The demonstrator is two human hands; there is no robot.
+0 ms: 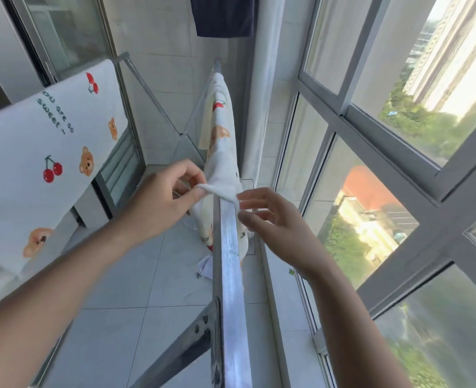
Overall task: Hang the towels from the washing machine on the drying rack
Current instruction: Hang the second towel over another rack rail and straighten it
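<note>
Two hands meet at the near end of a printed towel that is draped over the right-hand rail of the drying rack. That rail runs straight away from the person, and the towel's long axis follows it: the cloth lies bunched along the bar toward the far wall, with its sides hanging down on either flank. The near corner of the towel sits right on top of the rail, just ahead of both hands.

The left hand comes in from the left of the bar, and its thumb and forefinger are pinched together on that white corner. The right hand comes in from the right, with fingers spread and loosely curled; its fingertips are at the edge of the same corner, touching or very nearly so, and grip nothing firmly. Both hands are about equally near, but only the left has a hold.

Since the cloth is gathered lengthwise, the likely next move is a pull toward the person along the rail, to spread the towel out. A pull off that axis could drag it sideways off the bar.

A second towel with the same bears and cherries already hangs flat over the left rail, well apart. The window stands close on the right
</note>
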